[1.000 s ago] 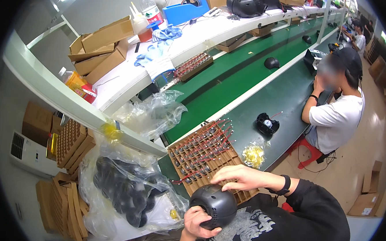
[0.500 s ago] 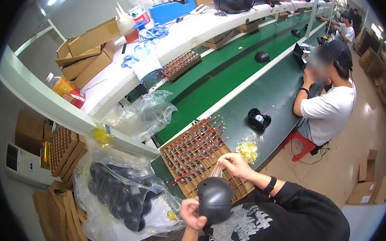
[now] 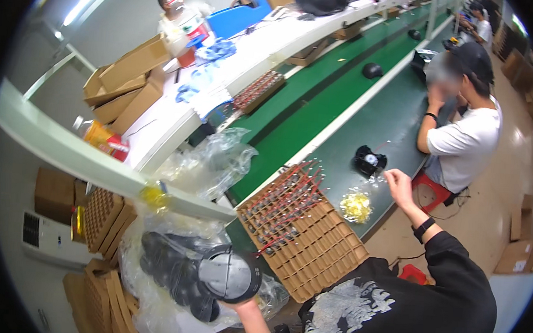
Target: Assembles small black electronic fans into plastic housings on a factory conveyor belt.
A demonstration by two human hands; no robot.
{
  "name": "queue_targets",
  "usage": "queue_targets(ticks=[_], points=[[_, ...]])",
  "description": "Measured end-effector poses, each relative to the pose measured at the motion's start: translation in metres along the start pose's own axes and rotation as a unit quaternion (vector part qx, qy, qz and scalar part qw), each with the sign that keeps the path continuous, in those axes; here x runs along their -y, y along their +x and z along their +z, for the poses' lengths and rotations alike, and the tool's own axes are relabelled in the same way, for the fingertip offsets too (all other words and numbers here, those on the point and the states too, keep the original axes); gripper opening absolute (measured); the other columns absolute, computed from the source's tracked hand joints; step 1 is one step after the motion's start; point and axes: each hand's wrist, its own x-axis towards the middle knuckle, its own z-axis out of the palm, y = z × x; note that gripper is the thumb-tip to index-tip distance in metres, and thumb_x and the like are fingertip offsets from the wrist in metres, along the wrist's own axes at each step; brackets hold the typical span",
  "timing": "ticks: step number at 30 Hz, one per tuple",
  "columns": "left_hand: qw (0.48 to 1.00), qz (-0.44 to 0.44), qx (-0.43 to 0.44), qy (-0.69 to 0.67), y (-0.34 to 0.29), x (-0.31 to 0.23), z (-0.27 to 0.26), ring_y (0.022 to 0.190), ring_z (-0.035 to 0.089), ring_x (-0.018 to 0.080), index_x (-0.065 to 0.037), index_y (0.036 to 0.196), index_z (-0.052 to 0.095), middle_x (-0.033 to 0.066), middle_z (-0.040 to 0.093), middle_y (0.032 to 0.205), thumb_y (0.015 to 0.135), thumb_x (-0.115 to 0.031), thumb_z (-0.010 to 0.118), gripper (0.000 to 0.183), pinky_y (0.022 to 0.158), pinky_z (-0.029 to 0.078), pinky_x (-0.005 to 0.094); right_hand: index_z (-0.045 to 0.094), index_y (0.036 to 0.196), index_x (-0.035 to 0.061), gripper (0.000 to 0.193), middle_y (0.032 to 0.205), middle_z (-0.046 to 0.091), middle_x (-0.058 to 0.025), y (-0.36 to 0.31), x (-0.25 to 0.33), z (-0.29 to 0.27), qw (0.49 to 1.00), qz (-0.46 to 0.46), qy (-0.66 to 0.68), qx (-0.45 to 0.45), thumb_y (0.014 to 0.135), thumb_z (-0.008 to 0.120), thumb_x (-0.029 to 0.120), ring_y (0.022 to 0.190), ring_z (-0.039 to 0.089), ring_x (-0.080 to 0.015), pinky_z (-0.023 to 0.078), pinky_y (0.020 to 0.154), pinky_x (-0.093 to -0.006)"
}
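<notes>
My left hand (image 3: 244, 308) grips a glossy black domed shell (image 3: 230, 276) from its lower edge, over the bag of shells at the left; most of its fingers are hidden beneath. With fingertips pinched together, my right hand (image 3: 399, 187) reaches out over the bench, a wisp of clear plastic film (image 3: 375, 180) at its fingers. Just below that lies a heap of clear and yellow film scraps (image 3: 356, 206). Beside the hand sits an open black housing (image 3: 370, 161) with a round pale part inside.
A cardboard divider tray (image 3: 329, 246) holds several small parts with red wires. Black shells (image 3: 171, 270) lie in a clear bag at left. A green conveyor (image 3: 294, 116) runs beyond the bench, below a white shelf. A co-worker (image 3: 464, 123) sits at the right.
My right hand has moved from the shell out to the film scraps. My left hand has carried the shell leftward over the bag and turned it. The view has shifted slightly.
</notes>
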Motion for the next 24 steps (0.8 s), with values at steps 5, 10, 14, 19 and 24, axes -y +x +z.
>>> queue_targets(ticks=[5, 10, 14, 19, 24], points=[[0.996, 0.060, -0.049, 0.050, -0.001, -0.003, 0.016, 0.117, 0.050, 0.0303, -0.012, 0.127, 0.051, 0.0094, 0.053, 0.128, 0.091, -0.047, 0.043, 0.051, 0.100, 0.039, 0.0497, 0.056, 0.071, 0.0038, 0.009, 0.068, 0.053, -0.0106, -0.007, -0.002, 0.027, 0.908, -0.329, -0.260, -0.012, 0.073, 0.064, 0.008, 0.070, 0.055, -0.0299, 0.046, 0.063, -0.0401], [0.998, 0.006, -0.040, 0.038, -0.007, 0.014, 0.037, 0.117, 0.050, 0.0311, -0.012, 0.127, 0.050, 0.0103, 0.052, 0.129, 0.092, -0.044, 0.042, 0.048, 0.099, 0.039, 0.0523, 0.057, 0.069, 0.0031, 0.013, 0.075, 0.062, -0.0161, -0.045, -0.037, 0.078, 0.898, -0.148, -0.310, 0.275, 0.072, 0.058, 0.015, 0.077, 0.062, -0.0314, 0.050, 0.066, -0.0415], [0.996, -0.040, -0.049, 0.058, -0.007, 0.019, 0.038, 0.117, 0.049, 0.0327, -0.010, 0.126, 0.051, 0.0110, 0.052, 0.128, 0.093, -0.043, 0.040, 0.048, 0.099, 0.039, 0.0521, 0.060, 0.086, 0.0043, 0.021, 0.082, 0.063, -0.0146, -0.040, -0.030, 0.070, 0.850, -0.200, -0.377, 0.308, 0.074, 0.064, 0.022, 0.082, 0.061, -0.0328, 0.050, 0.070, -0.0411], [0.972, -0.175, -0.037, 0.151, -0.008, 0.026, 0.042, 0.109, 0.056, 0.0312, -0.004, 0.124, 0.050, 0.0151, 0.057, 0.119, 0.094, -0.042, 0.037, 0.050, 0.095, 0.044, 0.0463, 0.049, 0.124, 0.0021, 0.059, 0.114, 0.055, -0.0177, -0.062, 0.131, 0.059, 0.859, -0.313, -0.048, 0.403, 0.077, 0.071, 0.028, 0.106, 0.054, -0.0332, 0.044, 0.091, -0.0413], [0.880, -0.220, 0.126, 0.402, -0.010, 0.046, 0.020, 0.094, 0.061, 0.0208, -0.003, 0.113, 0.051, 0.0115, 0.060, 0.106, 0.097, -0.034, 0.043, 0.035, 0.084, 0.051, 0.0330, 0.025, 0.142, 0.0033, 0.095, 0.143, 0.032, -0.0177, -0.084, 0.178, 0.093, 0.681, -0.262, 0.172, 0.662, 0.068, 0.080, 0.027, 0.131, 0.033, -0.0277, 0.029, 0.108, -0.0381]])
